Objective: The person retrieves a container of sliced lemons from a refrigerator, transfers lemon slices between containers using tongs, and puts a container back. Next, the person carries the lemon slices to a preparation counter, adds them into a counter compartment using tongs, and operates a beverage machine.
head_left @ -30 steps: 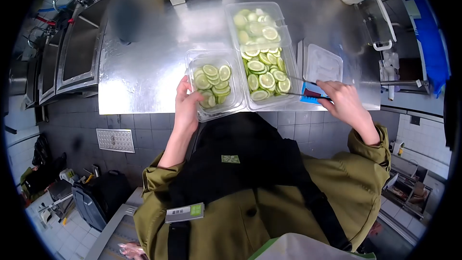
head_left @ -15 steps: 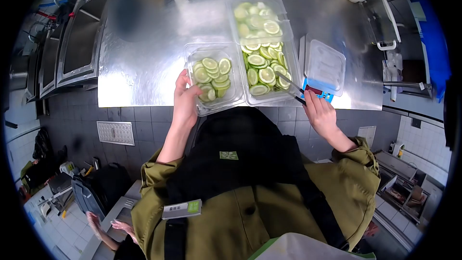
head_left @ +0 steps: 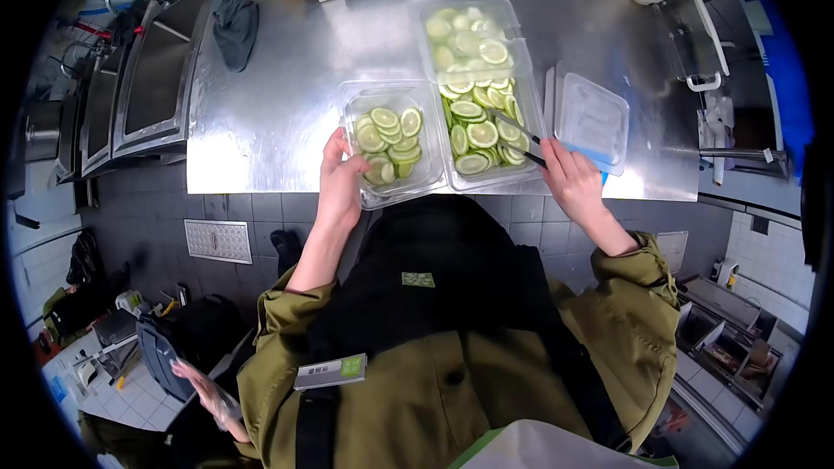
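My left hand [head_left: 342,175] is closed on the near left edge of a clear plastic container [head_left: 433,163] that holds a layer of lime slices [head_left: 382,141]. In my right hand [head_left: 569,177] is a pair of black-handled tongs [head_left: 532,156], their metal arms spread apart. The tips reach among the lime slices [head_left: 482,134] in a longer clear container [head_left: 450,181] just right of the first. A translucent lid [head_left: 473,19] covers the far half of that longer container. Whether the tongs touch a slice, I cannot tell.
Right of the containers, a lidded plastic box [head_left: 593,117] sits on a blue scale [head_left: 606,177]. A dark cloth [head_left: 235,26] lies at the back left of the steel table [head_left: 287,122]. Sinks [head_left: 161,69] stand at left. Behind me at lower left shows another person's gloved hand [head_left: 208,398].
My right hand has moved slightly left and up, bringing the tongs farther over the lime slices with their arms wider apart. My left hand keeps its hold. The other person's hands have shifted.
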### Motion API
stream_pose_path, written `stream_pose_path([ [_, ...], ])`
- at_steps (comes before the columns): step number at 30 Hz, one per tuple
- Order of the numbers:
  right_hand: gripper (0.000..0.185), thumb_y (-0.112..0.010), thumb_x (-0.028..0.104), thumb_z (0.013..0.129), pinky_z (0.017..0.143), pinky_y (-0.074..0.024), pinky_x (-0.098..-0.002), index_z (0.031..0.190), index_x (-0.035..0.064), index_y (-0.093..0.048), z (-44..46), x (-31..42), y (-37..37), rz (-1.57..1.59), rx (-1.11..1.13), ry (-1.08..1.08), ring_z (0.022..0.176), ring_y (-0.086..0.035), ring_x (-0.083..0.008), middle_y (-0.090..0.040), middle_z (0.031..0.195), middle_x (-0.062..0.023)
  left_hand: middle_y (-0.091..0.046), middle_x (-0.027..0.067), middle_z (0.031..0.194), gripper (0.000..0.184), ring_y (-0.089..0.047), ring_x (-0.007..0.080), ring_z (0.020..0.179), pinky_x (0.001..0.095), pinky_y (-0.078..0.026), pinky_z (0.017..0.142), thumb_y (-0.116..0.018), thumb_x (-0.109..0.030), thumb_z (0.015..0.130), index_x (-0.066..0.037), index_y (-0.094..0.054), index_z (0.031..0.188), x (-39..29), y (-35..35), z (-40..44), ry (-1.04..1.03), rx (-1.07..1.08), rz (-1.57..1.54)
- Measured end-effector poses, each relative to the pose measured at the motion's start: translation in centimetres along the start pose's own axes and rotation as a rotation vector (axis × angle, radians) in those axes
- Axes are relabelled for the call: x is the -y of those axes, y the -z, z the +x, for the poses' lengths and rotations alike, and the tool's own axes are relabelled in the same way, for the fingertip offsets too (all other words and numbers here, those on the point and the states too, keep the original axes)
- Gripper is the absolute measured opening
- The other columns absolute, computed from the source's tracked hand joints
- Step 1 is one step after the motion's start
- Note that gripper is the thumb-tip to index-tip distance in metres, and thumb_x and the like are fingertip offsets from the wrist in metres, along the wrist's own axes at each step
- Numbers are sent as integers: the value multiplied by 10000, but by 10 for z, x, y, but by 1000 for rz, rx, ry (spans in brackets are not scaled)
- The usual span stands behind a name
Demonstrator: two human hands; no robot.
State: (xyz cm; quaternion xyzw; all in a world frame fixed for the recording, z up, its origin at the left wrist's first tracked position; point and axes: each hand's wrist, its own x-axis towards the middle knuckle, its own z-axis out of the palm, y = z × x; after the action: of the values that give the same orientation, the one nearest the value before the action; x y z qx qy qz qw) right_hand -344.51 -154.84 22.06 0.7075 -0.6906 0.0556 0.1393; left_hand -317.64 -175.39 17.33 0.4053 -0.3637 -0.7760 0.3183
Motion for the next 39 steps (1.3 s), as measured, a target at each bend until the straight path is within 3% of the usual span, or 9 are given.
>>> stream_pose_path([
  [3, 506, -656, 89, 597, 534, -439, -281, 1069, -12, -504, 27, 6, 5, 77, 23, -9, 643, -512, -188, -557, 970, -89, -314, 61, 1281, 222, -293, 230, 1167, 313, -298, 922, -436, 97, 607, -91, -396, 720, -6, -5, -2, 6, 17, 6],
  [9, 360, -550, 76, 662, 483, -442, -279, 1011, -4, -518, 46, 5, -7, 48, 152, 53, 594, -548, -189, -534, 742, -67, -321, 65, 1272, 223, -316, 223, 1146, 308, -300, 917, -432, 98, 610, -88, -398, 728, -9, -10, -4, 44, -14, -9],
  [12, 311, -566, 83, 684, 467, -444, -301, 987, 12, -544, 48, -3, 7, 170, 150, -45, 547, -565, -204, -566, 690, -63, -307, 72, 1282, 226, -301, 227, 1157, 307, -293, 918, -439, 96, 611, -94, -390, 723, -5, -7, -4, 39, -4, -32],
  [18, 246, -614, 145, 714, 468, -446, -339, 927, 26, -581, 53, -8, 40, 397, 51, -175, 563, -584, -244, -612, 725, -91, -276, 85, 1308, 228, -255, 251, 1198, 316, -275, 928, -456, 90, 611, -101, -376, 706, 1, 0, 1, 1, -4, -18],
  [21, 316, -639, 143, 710, 553, -472, -317, 982, -2, -569, 74, 24, 35, 629, 115, -184, 641, -593, -281, -616, 775, -133, -296, 88, 1295, 228, -260, 255, 1198, 317, -270, 932, -461, 88, 605, -102, -375, 699, 3, 2, 1, -6, 11, -12],
  [26, 405, -643, 167, 707, 550, -461, -350, 1055, 0, -520, 86, 61, 13, 511, 249, -122, 655, -581, -300, -600, 807, -141, -406, 73, 1192, 233, -341, 234, 1131, 315, -268, 938, -453, 91, 585, -96, -383, 706, 0, 4, 1, 45, 17, -30],
  [29, 416, -639, 162, 702, 527, -451, -353, 1058, -10, -510, 70, 47, 46, 471, 173, -177, 631, -568, -296, -587, 796, -135, -449, 61, 1115, 241, -382, 210, 1079, 313, -280, 936, -437, 92, 578, -80, -411, 745, -8, -1, -6, 68, -46, -23],
  [32, 417, -634, 173, 682, 505, -453, -342, 1029, -22, -510, 42, 32, 57, 232, 162, -278, 649, -574, -259, -565, 775, -112, -461, 69, 1063, 330, -421, 177, 1023, 295, -334, 877, -408, 86, 594, -37, -454, 897, -10, -4, -8, 32, -45, -2],
  [39, 481, -673, 150, 635, 500, -455, -305, 1044, -29, -493, 29, 46, 5, 28, 234, -308, 640, -562, -221, -554, 783, -94, -477, 68, 1085, 274, -410, 193, 1048, 295, -311, 916, -418, 100, 562, -62, -433, 782, -14, -6, -6, 110, -52, -83],
])
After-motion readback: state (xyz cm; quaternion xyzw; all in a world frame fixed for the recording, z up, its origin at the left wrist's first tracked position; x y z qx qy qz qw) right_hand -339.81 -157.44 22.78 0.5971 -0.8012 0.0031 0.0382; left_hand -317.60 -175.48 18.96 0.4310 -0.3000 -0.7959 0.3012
